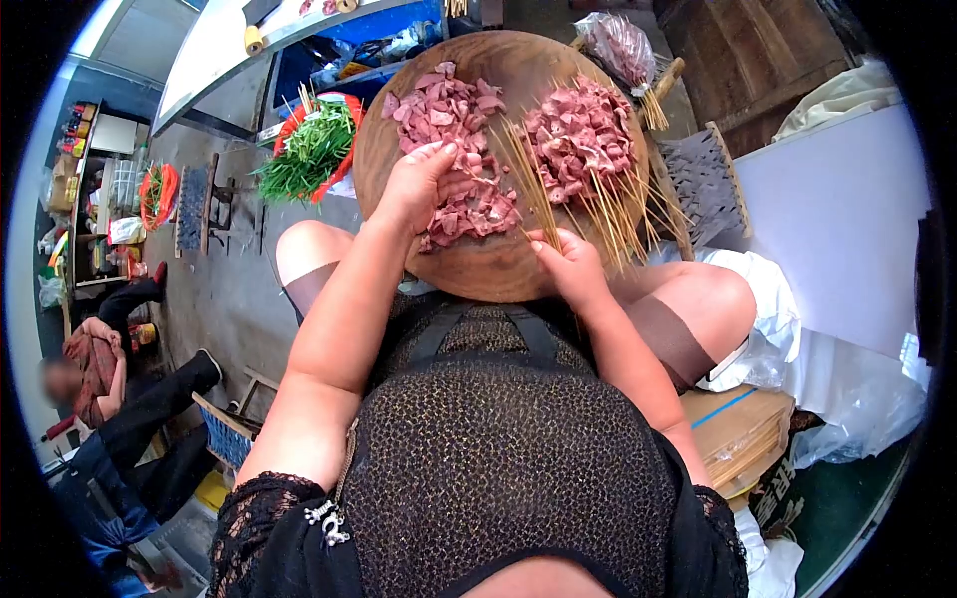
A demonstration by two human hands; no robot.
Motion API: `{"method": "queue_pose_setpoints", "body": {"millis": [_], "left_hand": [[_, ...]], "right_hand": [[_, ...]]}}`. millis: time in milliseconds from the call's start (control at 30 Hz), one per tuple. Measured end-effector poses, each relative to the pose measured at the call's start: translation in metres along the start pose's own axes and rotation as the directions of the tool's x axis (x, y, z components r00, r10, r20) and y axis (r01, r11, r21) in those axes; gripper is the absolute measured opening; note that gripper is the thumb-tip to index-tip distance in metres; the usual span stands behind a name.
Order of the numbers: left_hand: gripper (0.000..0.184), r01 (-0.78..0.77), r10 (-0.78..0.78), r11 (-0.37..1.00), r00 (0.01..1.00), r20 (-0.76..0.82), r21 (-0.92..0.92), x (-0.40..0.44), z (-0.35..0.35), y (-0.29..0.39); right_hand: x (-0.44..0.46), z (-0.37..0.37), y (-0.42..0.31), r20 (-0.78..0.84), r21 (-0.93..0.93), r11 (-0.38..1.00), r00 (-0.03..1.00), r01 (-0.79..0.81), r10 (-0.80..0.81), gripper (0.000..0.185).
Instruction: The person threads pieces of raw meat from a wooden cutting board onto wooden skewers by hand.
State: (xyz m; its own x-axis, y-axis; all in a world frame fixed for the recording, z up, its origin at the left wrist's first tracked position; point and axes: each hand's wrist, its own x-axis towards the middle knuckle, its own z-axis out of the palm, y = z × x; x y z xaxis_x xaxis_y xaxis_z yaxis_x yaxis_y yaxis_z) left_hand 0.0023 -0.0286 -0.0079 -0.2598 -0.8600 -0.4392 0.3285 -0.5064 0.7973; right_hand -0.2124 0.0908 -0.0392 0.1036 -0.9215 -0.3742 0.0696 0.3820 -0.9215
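Observation:
A round wooden board (474,271) lies across my knees. Loose pieces of reddish meat (454,110) spread over its left half. On the right half is a heap of meat on skewers (580,140), with the bare sticks fanning toward the lower right. My left hand (417,184) is over the loose meat, thumb and fingertips pressed together; whatever they hold is too small to make out. Closed round the lower ends of several thin bamboo skewers (535,189), my right hand (573,264) is at the board's near edge.
Green vegetables (314,145) fill a red bag beyond the board's left side. A plastic bag of skewered meat (616,50) lies behind the board at the right. Woven stools stand on both sides. Another person (95,369) sits at the far left. Cardboard (733,439) lies at lower right.

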Motion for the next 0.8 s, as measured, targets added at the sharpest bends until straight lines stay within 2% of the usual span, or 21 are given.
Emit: {"method": "queue_pose_setpoints", "body": {"millis": [167,300,467,533,600,667,800], "left_hand": [[0.018,0.046,-0.046,0.999,0.999,0.014,0.02,-0.009,0.012,-0.001],[0.018,-0.045,0.045,0.999,0.999,0.023,-0.001,-0.009,0.016,-0.004],[0.021,-0.027,0.027,1.0,0.999,0.019,-0.003,0.0,0.01,0.0],[0.022,-0.054,0.058,0.991,0.998,0.028,-0.122,0.002,0.01,-0.001],[0.023,-0.059,0.058,0.99,0.998,-0.009,-0.13,0.001,0.013,-0.005],[0.022,-0.081,0.076,0.96,0.997,-0.028,-0.269,0.001,0.017,-0.01],[0.021,-0.14,0.134,0.918,0.99,-0.04,-0.371,0.0,0.027,-0.024]], "right_hand": [[-0.001,0.004,-0.002,-0.018,0.058,0.998,1.0,0.0,0.001,0.021],[-0.002,0.004,-0.005,-0.036,0.027,0.999,0.999,0.034,-0.033,0.021],[-0.003,0.005,-0.006,-0.038,0.019,0.999,0.999,0.035,-0.034,0.018],[-0.001,0.005,-0.003,-0.044,0.045,0.998,0.998,0.041,-0.039,0.018],[0.0,0.007,-0.001,-0.05,0.071,0.997,0.998,0.04,-0.036,0.018],[0.0,0.008,0.0,-0.068,0.067,0.996,0.996,0.057,-0.052,0.018],[0.0,0.009,0.0,-0.061,0.068,0.996,0.997,0.06,-0.055,0.021]]}}
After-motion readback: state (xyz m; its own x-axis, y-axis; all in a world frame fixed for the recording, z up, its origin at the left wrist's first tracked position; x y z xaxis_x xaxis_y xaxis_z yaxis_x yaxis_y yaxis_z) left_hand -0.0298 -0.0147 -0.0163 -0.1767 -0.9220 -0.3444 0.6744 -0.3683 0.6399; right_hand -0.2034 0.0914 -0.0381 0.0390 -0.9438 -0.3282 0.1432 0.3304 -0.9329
